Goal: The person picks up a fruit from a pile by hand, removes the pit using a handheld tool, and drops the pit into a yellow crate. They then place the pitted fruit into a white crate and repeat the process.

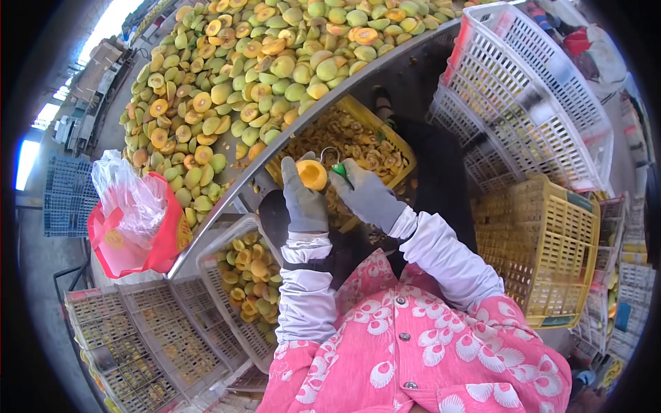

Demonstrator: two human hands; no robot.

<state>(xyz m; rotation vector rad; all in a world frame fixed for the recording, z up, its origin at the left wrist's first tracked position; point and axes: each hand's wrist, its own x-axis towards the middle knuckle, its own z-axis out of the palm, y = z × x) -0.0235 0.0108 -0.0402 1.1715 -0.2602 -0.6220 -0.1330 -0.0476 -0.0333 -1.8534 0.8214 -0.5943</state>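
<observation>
In my gloved left hand (303, 205) is a peach half (312, 175), its orange, hollowed cut face turned up. My gloved right hand (368, 195) grips a pitting tool (338, 167) with a green handle and a curved metal loop. The loop is just right of the peach half, apparently apart from it. Both hands are above a yellow crate (390, 131) holding brownish pit pieces and fruit scraps (344, 141). Beside my left forearm, a pale crate (210, 265) contains hollowed peach halves (249, 275).
Many halved peaches (282, 65) lie heaped on a metal-edged table (375, 67) ahead. On its left corner sits a red plastic bag (138, 230). Stacked white crates (523, 96) and yellow crates (551, 255) stand to the right; more crates (151, 344) are at lower left.
</observation>
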